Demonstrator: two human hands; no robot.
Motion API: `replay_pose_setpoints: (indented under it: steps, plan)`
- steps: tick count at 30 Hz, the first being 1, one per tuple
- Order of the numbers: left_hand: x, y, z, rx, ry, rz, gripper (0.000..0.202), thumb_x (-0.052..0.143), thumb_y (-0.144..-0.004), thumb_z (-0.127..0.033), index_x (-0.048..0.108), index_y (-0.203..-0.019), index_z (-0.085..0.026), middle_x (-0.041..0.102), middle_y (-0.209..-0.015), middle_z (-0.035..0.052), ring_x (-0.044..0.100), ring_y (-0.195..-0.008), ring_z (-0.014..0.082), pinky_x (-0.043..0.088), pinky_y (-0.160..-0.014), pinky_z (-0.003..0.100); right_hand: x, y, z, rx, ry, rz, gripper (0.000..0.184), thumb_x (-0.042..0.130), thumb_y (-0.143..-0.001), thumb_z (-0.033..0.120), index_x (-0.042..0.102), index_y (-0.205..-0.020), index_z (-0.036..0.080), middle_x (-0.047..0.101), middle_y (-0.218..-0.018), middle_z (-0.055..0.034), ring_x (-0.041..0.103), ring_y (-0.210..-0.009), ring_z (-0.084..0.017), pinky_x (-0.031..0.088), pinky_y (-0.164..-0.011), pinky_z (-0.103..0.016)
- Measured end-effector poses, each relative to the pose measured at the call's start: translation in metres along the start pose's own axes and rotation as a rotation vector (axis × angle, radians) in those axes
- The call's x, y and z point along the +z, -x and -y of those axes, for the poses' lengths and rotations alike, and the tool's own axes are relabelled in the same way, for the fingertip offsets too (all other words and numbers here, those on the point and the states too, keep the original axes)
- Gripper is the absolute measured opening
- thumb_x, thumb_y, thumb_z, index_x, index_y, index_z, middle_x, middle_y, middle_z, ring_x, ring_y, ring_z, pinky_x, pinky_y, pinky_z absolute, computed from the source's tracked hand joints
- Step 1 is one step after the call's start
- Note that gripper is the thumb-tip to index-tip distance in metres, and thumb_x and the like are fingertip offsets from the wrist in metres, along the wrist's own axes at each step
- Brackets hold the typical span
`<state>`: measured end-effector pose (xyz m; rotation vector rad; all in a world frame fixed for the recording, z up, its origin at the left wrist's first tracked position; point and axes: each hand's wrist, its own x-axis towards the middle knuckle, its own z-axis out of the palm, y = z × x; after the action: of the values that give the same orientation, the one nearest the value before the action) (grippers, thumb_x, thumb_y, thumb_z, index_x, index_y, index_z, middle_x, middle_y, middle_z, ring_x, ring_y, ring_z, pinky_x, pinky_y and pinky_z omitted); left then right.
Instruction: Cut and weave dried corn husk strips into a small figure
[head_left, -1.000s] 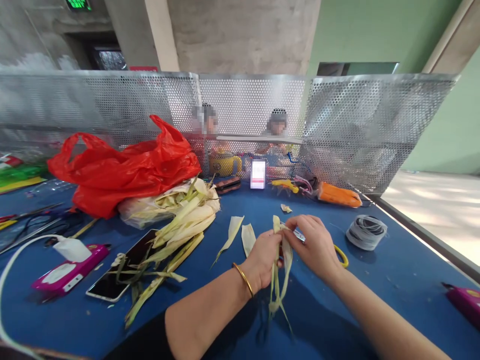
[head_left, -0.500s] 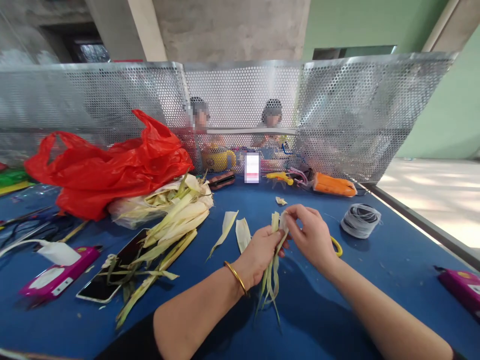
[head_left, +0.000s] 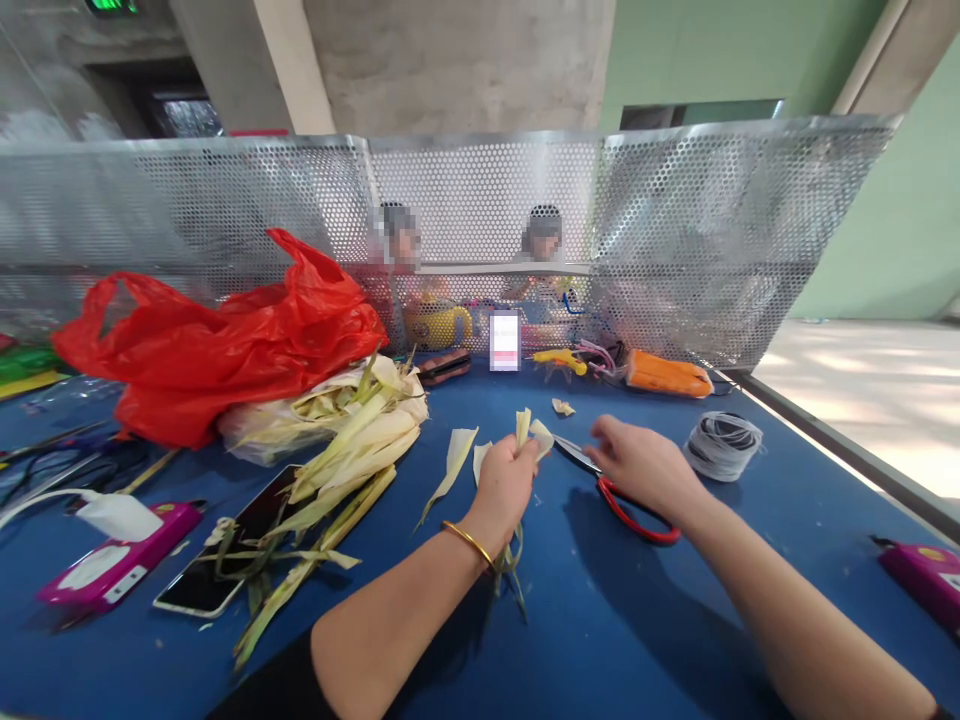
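Observation:
Pinched in my left hand (head_left: 508, 485) is a small bundle of pale corn husk strips (head_left: 523, 425). Their tops stick up above my fingers, and thin green-yellow ends (head_left: 512, 575) hang below my palm. My right hand (head_left: 637, 462) is closed around the middle of a pair of scissors. The scissors' red handle (head_left: 637, 523) shows below the hand, while the metal blades (head_left: 574, 452) point toward the husk bundle without clearly touching it. Just left of my left hand, a loose husk piece (head_left: 454, 462) lies on the blue table (head_left: 600, 640).
A husk pile (head_left: 367, 430) and red plastic bag (head_left: 225, 350) lie left, beside a phone (head_left: 217, 570) and purple power strip (head_left: 124, 560). Wire coil (head_left: 724, 445) and orange packet (head_left: 667, 374) are right. A perforated metal screen (head_left: 480, 175) stands behind; two people sit beyond it.
My right hand has left the husk strips and now has scissors in it. My left hand has shifted slightly left with the bundle. The yellow ring beside my right wrist no longer shows.

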<state>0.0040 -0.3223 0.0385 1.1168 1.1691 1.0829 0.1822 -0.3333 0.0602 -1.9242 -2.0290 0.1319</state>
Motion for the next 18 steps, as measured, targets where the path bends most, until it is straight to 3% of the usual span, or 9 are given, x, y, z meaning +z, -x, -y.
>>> replay_pose_setpoints:
  steps: [2,4,7,10,14,18]
  plan:
    - [-0.005,-0.007,0.0,0.036,-0.045,-0.042,0.029,0.061,-0.077,-0.043,0.056,-0.065,-0.017,0.043,-0.05,-0.0052,0.032,-0.041,0.0061,0.022,-0.042,0.021,-0.004,0.004,-0.012,-0.031,0.284,0.213,0.027,0.059,-0.074,0.024,0.061,-0.099,0.016,0.068,-0.094,-0.0146,0.065,-0.083,-0.028,0.04,-0.062,-0.031]
    - [-0.008,-0.012,-0.002,0.054,-0.063,-0.068,0.029,0.062,-0.076,-0.042,0.057,-0.062,-0.017,0.044,-0.05,-0.0041,0.034,-0.042,0.0068,0.023,-0.043,0.022,-0.003,0.009,-0.021,-0.068,0.366,0.321,0.036,0.059,-0.069,0.016,0.06,-0.105,0.015,0.067,-0.099,-0.0164,0.065,-0.086,-0.029,0.041,-0.064,-0.032]
    - [-0.012,-0.015,-0.005,0.052,-0.063,-0.103,0.028,0.065,-0.072,-0.038,0.054,-0.056,-0.018,0.044,-0.049,-0.0041,0.033,-0.042,0.0066,0.023,-0.044,0.022,0.005,0.01,-0.026,-0.094,0.397,0.272,0.038,0.055,-0.067,0.008,0.061,-0.104,0.015,0.067,-0.093,-0.0166,0.066,-0.083,-0.029,0.041,-0.064,-0.032]
    - [-0.016,-0.017,-0.007,0.039,-0.026,-0.123,0.023,0.069,-0.066,-0.034,0.056,-0.057,-0.018,0.04,-0.046,-0.0061,0.031,-0.042,0.0064,0.024,-0.044,0.021,0.011,0.004,-0.029,-0.09,0.372,0.23,0.034,0.054,-0.069,0.009,0.062,-0.102,0.016,0.067,-0.087,-0.0152,0.066,-0.073,-0.026,0.039,-0.06,-0.031]
    - [-0.02,-0.02,-0.012,0.041,0.037,-0.203,0.019,0.074,-0.059,-0.031,0.06,-0.06,-0.018,0.04,-0.046,-0.0065,0.036,-0.046,0.0078,0.026,-0.047,0.021,0.013,-0.005,-0.033,-0.072,0.173,0.183,0.03,0.048,-0.082,0.023,0.062,-0.109,0.019,0.069,-0.084,-0.012,0.065,-0.076,-0.026,0.041,-0.062,-0.032]
    - [-0.023,-0.027,-0.012,0.083,0.067,-0.313,0.023,0.075,-0.056,-0.031,0.056,-0.056,-0.018,0.043,-0.049,-0.0063,0.037,-0.049,0.0079,0.029,-0.05,0.022,0.017,-0.007,-0.026,-0.077,-0.358,0.11,0.042,0.047,-0.084,0.03,0.05,-0.125,0.02,0.063,-0.075,-0.001,0.06,-0.066,-0.018,0.044,-0.06,-0.028]
